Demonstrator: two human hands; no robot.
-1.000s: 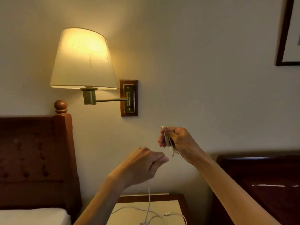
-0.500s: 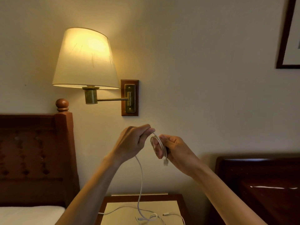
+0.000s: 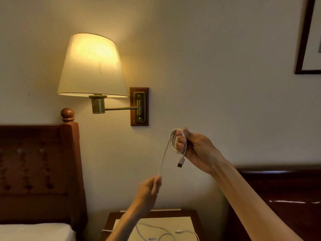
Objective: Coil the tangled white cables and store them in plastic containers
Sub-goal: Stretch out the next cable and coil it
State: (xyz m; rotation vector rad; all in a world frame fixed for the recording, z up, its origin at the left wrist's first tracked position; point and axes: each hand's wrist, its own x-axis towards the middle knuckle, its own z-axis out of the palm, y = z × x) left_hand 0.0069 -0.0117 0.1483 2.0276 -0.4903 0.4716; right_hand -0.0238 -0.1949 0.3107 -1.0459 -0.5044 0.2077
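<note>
At far left I see a dark wooden headboard [image 3: 34, 171] with a turned knob finial and a tufted panel, and white bedding [image 3: 34, 232] below it. Above hangs a lit wall lamp [image 3: 92, 66] with a cream fabric shade, on a brass arm from a wooden backplate. The left hand [image 3: 149, 192] is low, its grip pinched together on a smooth white cable [image 3: 164, 157], which runs up and slightly right, taut, to the right hand [image 3: 196, 150]. There the cable forms a narrow oval coil, long axis near upright, looped about the curled fingers [image 3: 179, 141] and clamped by the thumb; its short free end hangs with the plug pointing down. Beneath the hands, near the front edge of the pale-topped, wood-rimmed counter [image 3: 173, 221], lie loose white cables [image 3: 165, 235] in thin tangled strands. At right I see a glossy dark wooden surface [image 3: 286, 197] and, at the upper corner, a dark picture frame [image 3: 302, 40].
</note>
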